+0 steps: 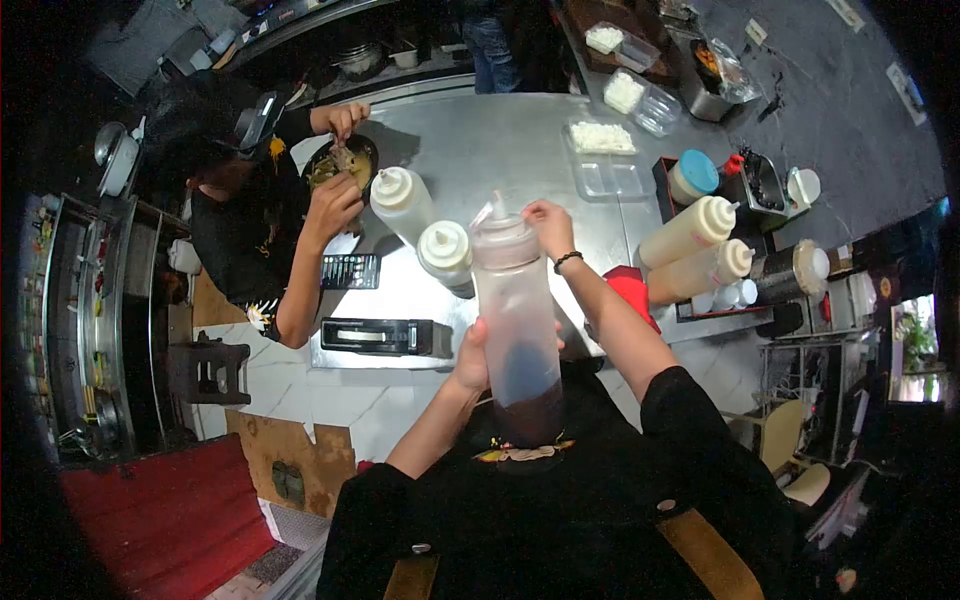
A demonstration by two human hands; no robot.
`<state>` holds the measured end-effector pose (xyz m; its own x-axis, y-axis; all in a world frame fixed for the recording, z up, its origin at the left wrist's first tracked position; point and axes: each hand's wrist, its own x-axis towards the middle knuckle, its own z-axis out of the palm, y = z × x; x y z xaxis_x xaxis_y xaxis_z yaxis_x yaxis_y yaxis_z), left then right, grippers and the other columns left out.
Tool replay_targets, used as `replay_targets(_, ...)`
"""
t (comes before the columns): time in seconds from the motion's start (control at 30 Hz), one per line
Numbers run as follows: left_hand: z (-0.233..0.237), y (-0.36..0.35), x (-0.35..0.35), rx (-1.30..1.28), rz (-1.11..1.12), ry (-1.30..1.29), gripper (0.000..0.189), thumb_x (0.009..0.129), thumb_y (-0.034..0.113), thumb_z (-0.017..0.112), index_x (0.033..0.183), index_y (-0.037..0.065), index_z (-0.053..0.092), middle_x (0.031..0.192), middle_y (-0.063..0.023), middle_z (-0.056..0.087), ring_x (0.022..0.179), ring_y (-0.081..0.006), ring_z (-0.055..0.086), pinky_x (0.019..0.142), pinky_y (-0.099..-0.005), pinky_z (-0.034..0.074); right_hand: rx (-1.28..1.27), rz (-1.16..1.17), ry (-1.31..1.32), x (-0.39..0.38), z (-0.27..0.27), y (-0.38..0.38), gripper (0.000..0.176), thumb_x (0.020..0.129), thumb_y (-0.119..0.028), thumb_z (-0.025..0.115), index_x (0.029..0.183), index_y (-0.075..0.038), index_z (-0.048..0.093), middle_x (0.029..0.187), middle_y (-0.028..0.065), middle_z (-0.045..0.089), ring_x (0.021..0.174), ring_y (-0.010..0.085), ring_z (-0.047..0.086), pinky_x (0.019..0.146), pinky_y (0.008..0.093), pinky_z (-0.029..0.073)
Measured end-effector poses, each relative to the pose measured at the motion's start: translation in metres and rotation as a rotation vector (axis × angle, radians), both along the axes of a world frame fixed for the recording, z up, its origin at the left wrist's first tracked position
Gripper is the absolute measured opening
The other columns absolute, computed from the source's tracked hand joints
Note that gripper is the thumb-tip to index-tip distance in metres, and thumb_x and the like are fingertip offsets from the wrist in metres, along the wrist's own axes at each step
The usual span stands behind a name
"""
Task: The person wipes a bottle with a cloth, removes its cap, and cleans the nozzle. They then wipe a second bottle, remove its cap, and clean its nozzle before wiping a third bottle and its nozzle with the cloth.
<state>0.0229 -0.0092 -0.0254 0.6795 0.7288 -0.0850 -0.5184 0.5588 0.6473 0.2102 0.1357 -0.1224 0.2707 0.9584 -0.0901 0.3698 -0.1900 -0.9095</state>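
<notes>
Fingers (481, 340) of the L hand (470, 362) wrap the lower-mid part of a translucent squeeze btl (515, 320), thumb side showing, rest hidden behind it; grip looks closed on the btl. R hand (552, 232) is up at the btl's cap end, thumb + fingertips drawn tog. at the cap's R edge; can't tell if they pinch the cap or a bit of the clear film (487, 212) by the nozzle. Btl is held approx upright in front of the wearer's chest, near edge of steel table (470, 130), w/ dark liquid in the bottom. Dark beaded bracelet (568, 261) on R wrist.

Just L of it on the table: 2 more squeeze btls, a taller one (400, 205) & a shorter-looking one (445, 255), both w/ pale nozzle caps. Nearer the L edge: black box-shaped device (372, 337), w/ a black keypad-like item (350, 272) beyond it.

R side: red item (628, 295) by the forearm, then a cream-filled btl (688, 235), an orange-tan btl (700, 272) & a blue-lidded tub (693, 176). Far R: clear clamshell (610, 180) w/ white food.

Co-worker (240, 215) at L, black top, both hands at a dark bowl (368, 150) of food.
</notes>
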Motion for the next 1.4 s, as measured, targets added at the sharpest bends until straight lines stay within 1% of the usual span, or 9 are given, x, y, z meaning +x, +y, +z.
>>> replay_targets(0.33, -0.006, -0.002, -0.022, 0.009, 0.126, -0.13, 0.105, 0.071, 0.081, 0.046, 0.128, -0.006, 0.037, 0.116, -0.02, 0.052, 0.104, -0.0318, 0.058, 0.086, -0.0434, 0.049, 0.09, 0.159, 0.118, 0.01, -0.024, -0.004, 0.015, 0.076, 0.001, 0.064, 0.09, -0.001, 0.058, 0.098, 0.0113, 0.064, 0.078, 0.0187, 0.067, 0.069, 0.026, 0.05)
replay_targets(0.57, -0.006, 0.001, -0.02, 0.05, 0.12, -0.044, 0.103, 0.074, 0.079, 0.045, 0.129, -0.007, 0.037, 0.118, -0.0209, 0.051, 0.104, -0.0323, 0.058, 0.085, -0.0435, 0.05, 0.13, -0.079, -0.191, 0.052, -0.042, -0.036, 0.032, 0.068, -0.016, 0.076, 0.091, -0.003, 0.058, 0.095, 0.0164, 0.06, 0.093, 0.0316, 0.058, 0.082, 0.0392, 0.046)
replay_targets(0.77, -0.007, 0.008, -0.013, 0.03, 0.079, -0.065, 0.097, 0.077, 0.076, 0.044, 0.131, -0.005, 0.036, 0.119, -0.0226, 0.052, 0.102, -0.0328, 0.059, 0.084, -0.0436, 0.051, -0.178, -0.267, -0.939, 0.061, -0.033, -0.191, 0.053, 0.074, -0.031, 0.071, 0.122, -0.014, 0.055, 0.135, 0.0168, 0.04, 0.124, 0.0392, 0.035, 0.096, 0.0576, 0.029)
replay_targets(0.87, -0.009, 0.014, 0.0, 0.004, 0.029, -0.095, 0.092, 0.08, 0.074, 0.041, 0.133, -0.002, 0.036, 0.116, -0.0231, 0.054, 0.102, -0.0335, 0.059, 0.084, -0.044, 0.051, -0.058, -0.135, -1.012, 0.094, -0.079, -0.222, 0.036, 0.086, -0.022, 0.063, 0.12, -0.011, 0.055, 0.123, 0.0115, 0.05, 0.116, 0.0296, 0.044, 0.094, 0.0489, 0.036)
replay_targets(0.97, -0.015, 0.018, 0.01, -0.024, -0.041, -0.142, 0.089, 0.082, 0.071, 0.04, 0.134, -0.001, 0.035, 0.116, -0.0237, 0.054, 0.102, -0.0349, 0.059, 0.086, -0.0453, 0.05, 0.137, -0.444, 0.102, 0.108, -0.052, -0.202, 0.028, 0.091, -0.019, 0.058, 0.116, -0.008, 0.055, 0.108, 0.0081, 0.056, 0.1, 0.0187, 0.053, 0.087, 0.0356, 0.042)
replay_targets(1.0, -0.017, 0.02, 0.013, -0.031, -0.054, -0.16, 0.087, 0.083, 0.07, 0.04, 0.134, 0.0, 0.034, 0.116, -0.024, 0.054, 0.102, -0.0355, 0.059, 0.087, -0.046, 0.05, 0.322, -0.432, 0.363, 0.098, -0.013, -0.192, 0.024, 0.093, -0.014, 0.053, 0.115, -0.003, 0.053, 0.101, 0.0031, 0.057, 0.09, 0.011, 0.054, 0.081, 0.0243, 0.044)
replay_targets(1.07, -0.022, 0.025, 0.02, -0.004, -0.116, -0.135, 0.084, 0.085, 0.067, 0.041, 0.137, 0.002, 0.032, 0.123, -0.0224, 0.051, 0.109, -0.0342, 0.056, 0.091, -0.045, 0.047, 0.455, -0.136, 0.611, 0.061, 0.088, -0.191, 0.035, 0.092, -0.012, 0.053, 0.126, -0.003, 0.047, 0.114, 0.0056, 0.054, 0.095, 0.0117, 0.053, 0.086, 0.0279, 0.045)
replay_targets(1.2, -0.02, 0.017, 0.033, 0.146, -0.063, 0.11, 0.076, 0.085, 0.049, 0.054, 0.141, 0.005, 0.028, 0.137, -0.0134, 0.043, 0.123, -0.0249, 0.046, 0.102, -0.04, 0.039, 0.71, 0.078, -0.323, -0.019, 0.197, -0.17, 0.091, 0.075, -0.03, 0.074, 0.144, -0.003, 0.021, 0.142, 0.028, 0.029, 0.125, 0.0339, 0.043, 0.101, 0.0399, 0.038)
replay_targets(1.4, 0.01, 0.016, 0.029, 0.145, -0.385, 0.19, 0.073, 0.063, 0.01, 0.077, 0.127, -0.001, 0.045, 0.113, -0.0119, 0.059, 0.106, -0.0229, 0.058, 0.094, -0.0346, 0.044, 0.311, 0.188, 0.492, 0.005, 0.185, -0.146, 0.093, 0.069, -0.022, 0.08, 0.141, -0.001, 0.025, 0.114, 0.0128, 0.057, 0.102, 0.0219, 0.058, 0.089, 0.0319, 0.046)
